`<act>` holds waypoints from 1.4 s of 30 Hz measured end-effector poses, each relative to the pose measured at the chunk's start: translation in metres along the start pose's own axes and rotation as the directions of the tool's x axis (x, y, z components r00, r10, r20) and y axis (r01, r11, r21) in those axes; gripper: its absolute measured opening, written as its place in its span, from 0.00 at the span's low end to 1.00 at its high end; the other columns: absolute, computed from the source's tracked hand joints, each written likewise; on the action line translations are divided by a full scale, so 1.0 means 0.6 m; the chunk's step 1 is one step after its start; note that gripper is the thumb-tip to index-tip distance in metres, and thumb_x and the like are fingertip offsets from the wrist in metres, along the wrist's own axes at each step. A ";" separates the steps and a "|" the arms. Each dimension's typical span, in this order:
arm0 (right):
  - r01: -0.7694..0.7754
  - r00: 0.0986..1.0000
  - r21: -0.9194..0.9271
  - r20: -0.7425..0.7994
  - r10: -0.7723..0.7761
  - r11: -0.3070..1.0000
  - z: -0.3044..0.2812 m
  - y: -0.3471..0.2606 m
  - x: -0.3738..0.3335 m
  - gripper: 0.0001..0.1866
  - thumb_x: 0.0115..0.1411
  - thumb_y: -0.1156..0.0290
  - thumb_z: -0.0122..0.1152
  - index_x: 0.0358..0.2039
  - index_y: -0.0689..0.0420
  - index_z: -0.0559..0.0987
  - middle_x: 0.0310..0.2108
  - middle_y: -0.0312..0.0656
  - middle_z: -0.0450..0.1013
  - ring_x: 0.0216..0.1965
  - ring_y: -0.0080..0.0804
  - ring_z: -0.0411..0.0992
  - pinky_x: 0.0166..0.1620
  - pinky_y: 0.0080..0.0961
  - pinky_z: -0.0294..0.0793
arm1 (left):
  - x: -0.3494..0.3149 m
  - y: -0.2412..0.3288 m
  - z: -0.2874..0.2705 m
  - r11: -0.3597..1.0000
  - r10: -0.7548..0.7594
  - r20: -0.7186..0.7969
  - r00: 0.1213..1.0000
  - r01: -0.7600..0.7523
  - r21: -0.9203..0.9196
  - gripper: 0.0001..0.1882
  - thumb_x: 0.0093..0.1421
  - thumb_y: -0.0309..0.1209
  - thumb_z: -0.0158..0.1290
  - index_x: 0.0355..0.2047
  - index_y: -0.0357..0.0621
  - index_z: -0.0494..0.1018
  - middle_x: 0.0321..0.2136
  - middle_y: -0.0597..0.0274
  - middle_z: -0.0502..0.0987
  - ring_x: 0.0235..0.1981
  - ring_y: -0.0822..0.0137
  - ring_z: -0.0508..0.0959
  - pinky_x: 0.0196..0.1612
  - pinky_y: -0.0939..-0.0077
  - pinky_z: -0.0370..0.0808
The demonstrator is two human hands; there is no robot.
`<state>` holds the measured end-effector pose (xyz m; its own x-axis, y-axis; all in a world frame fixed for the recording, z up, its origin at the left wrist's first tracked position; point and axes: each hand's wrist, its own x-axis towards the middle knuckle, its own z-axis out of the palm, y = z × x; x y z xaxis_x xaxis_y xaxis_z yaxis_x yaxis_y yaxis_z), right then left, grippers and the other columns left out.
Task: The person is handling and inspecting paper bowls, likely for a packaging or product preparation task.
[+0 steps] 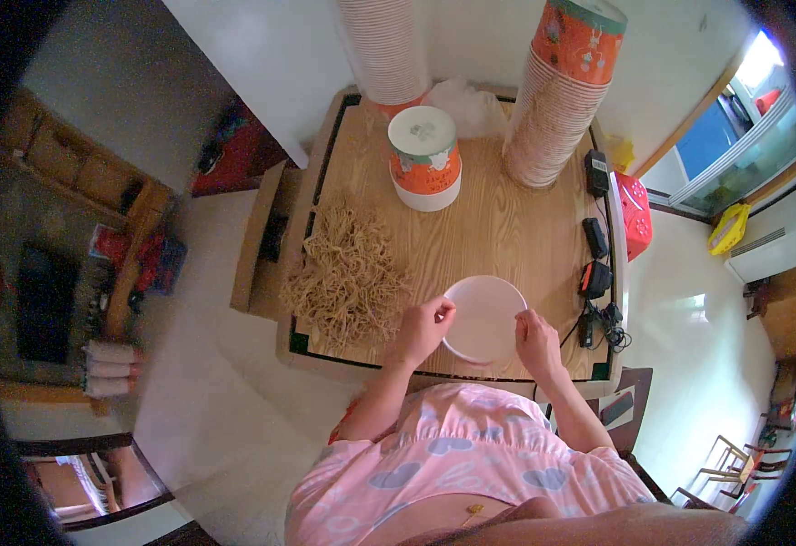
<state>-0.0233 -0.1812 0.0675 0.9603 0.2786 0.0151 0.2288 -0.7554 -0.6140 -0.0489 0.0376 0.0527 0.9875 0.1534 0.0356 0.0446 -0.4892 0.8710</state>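
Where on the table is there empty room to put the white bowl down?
Bare wood lies between the round white paper bowl in both hands and the upside-down orange-and-white cup, reaching right toward the tall stack of paper cups. It is crowded on the left with the pile of dried tan noodles, and along the right edge with the black chargers.

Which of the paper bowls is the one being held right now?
The plain white bowl at the table's near edge, gripped by left hand and right hand; the others stand stacked farther back.
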 end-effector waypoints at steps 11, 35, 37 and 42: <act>0.247 0.700 0.062 0.678 -0.222 0.967 0.046 -0.029 -0.080 0.10 0.53 0.68 0.45 0.26 0.60 0.72 0.22 0.52 0.70 0.24 0.50 0.69 0.28 0.39 0.68 | 0.017 -0.042 0.024 0.987 -0.039 0.009 0.999 0.040 -0.156 0.04 0.50 0.26 0.52 0.27 0.39 0.73 0.21 0.58 0.76 0.23 0.72 0.76 0.27 0.81 0.72; -0.329 0.932 0.943 0.317 0.176 0.045 -0.031 -0.043 0.073 0.06 0.55 0.71 0.51 0.28 0.60 0.72 0.16 0.31 0.63 0.17 0.18 0.60 0.20 0.13 0.58 | -0.071 0.025 0.019 0.999 0.039 0.152 0.988 -0.042 0.020 0.09 0.45 0.24 0.52 0.19 0.40 0.61 0.15 0.55 0.68 0.20 0.56 0.70 0.23 0.66 0.66; -0.279 0.947 0.959 0.266 0.182 0.053 -0.048 -0.044 0.084 0.05 0.55 0.72 0.51 0.28 0.60 0.72 0.16 0.31 0.63 0.16 0.17 0.59 0.19 0.13 0.57 | -0.072 0.016 0.022 0.992 0.062 0.150 0.987 -0.077 0.101 0.08 0.45 0.24 0.51 0.20 0.41 0.62 0.16 0.53 0.69 0.22 0.53 0.71 0.25 0.63 0.67; -0.175 0.976 0.975 0.154 0.154 0.135 -0.065 -0.055 0.090 0.04 0.53 0.73 0.54 0.27 0.60 0.73 0.17 0.30 0.63 0.19 0.16 0.60 0.22 0.13 0.58 | -0.061 0.025 0.021 0.958 0.002 0.293 0.956 -0.086 0.273 0.11 0.43 0.26 0.52 0.28 0.41 0.65 0.25 0.50 0.70 0.30 0.52 0.71 0.32 0.62 0.69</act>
<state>0.0271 -0.1646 0.1195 0.9479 0.2470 -0.2010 -0.2928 0.4273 -0.8554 -0.0825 0.0140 0.0582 0.9885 -0.1062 -0.1076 -0.0010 -0.7165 0.6976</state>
